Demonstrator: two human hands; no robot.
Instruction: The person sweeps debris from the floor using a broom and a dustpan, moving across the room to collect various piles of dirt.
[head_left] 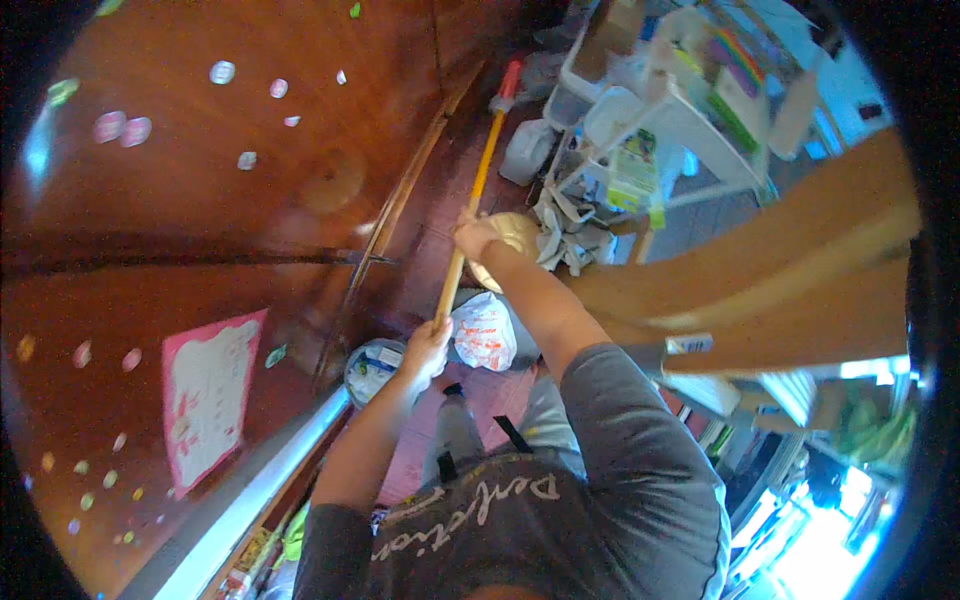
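A long yellow pole (484, 170) with a red end slants away from me over the dark red floor, between the wooden wall and the cluttered shelf. My right hand (475, 238) is wrapped round it about midway. Closer to my body, my left hand (428, 348) grips its near end. What the pole's far end bears, I cannot make out. Just beside my right hand is a round tan object (510, 245), partly hidden by my forearm. A white plastic bag with red print (487, 335) lies to the right of my left hand.
A round bin (360, 385) with rubbish stands against the wooden wall (330, 130). A white jug (528, 152), a plastic shelf unit (705, 140) with boxes and crumpled cardboard (572, 230) crowd the far right. A large brown panel (770, 260) juts in from the right.
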